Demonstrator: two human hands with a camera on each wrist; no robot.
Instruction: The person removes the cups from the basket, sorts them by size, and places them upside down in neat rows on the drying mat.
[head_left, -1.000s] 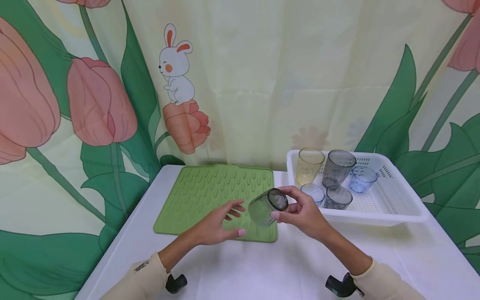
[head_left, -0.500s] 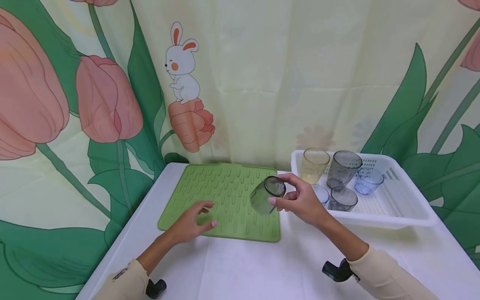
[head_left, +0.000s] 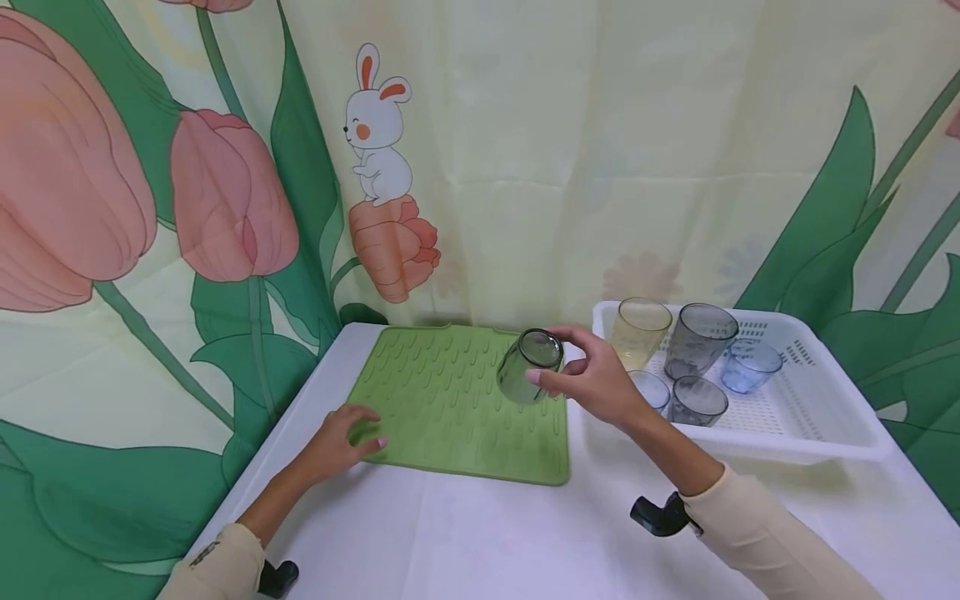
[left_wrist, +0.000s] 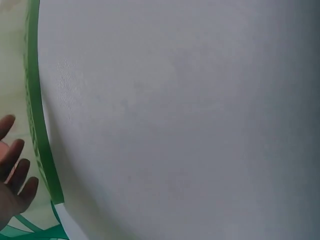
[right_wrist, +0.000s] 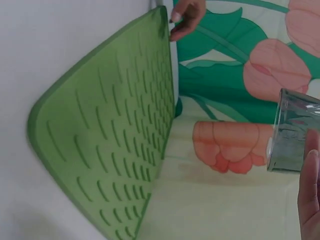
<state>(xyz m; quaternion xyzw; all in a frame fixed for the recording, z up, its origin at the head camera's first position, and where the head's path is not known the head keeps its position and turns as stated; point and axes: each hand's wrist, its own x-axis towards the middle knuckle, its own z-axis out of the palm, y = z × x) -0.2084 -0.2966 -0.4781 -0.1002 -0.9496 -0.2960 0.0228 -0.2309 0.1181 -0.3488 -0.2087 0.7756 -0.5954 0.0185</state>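
Green mat [head_left: 442, 417] lies partly hidden behind right fingers [head_left: 553, 382] and glass [head_left: 516, 375].

Right wrist view: both hands [right_wrist: 188, 19] [right_wrist: 310, 192], held glass [right_wrist: 292, 132] edge-cropped. Head view: pale glass [head_left: 652, 390] partly hidden.

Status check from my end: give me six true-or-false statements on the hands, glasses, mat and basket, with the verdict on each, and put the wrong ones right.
1. The right hand grips a smoky glass. True.
2. The left hand holds nothing and is by the near left corner of the green mat. True.
3. The smoky glass is standing on the green mat. False: it is held up, off the mat.
4. The white basket has five glasses in it. True.
5. All the glasses in the white basket are blue. False: one is a yellow glass, and two are grey.
6. The white basket is left of the green mat. False: it is to the right.
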